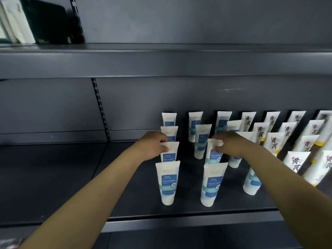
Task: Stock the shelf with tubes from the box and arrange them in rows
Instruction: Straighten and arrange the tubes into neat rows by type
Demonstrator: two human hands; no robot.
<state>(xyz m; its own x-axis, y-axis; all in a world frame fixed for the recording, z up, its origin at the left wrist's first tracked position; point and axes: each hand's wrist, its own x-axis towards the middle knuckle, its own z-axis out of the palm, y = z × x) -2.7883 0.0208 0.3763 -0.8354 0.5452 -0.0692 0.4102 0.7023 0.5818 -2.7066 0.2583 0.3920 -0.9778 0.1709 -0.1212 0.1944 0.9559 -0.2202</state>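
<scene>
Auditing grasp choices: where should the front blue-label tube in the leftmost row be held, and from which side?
Probably pinch the front tube by its flat top edge, from above: it stands cap-down, that end is thin, another tube crowds behind.

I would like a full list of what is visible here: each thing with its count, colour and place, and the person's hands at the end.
blue-and-white tubes: about twelve, white with blue labels, upright in three rows on the lower shelf; the right arm hides some
black-lettered tubes: at least ten, white with yellow bands, in rows further right, cut off by the picture's edge
lower shelf: one, dark grey, bears all tubes
upper shelf: one, dark grey, above
packages: count unclear, white and dark, blurred, top left
slotted uprights: two, black, back panel
left hand: pinches the top of the left row's second tube
right hand: grips the top of the middle row's second tube
</scene>
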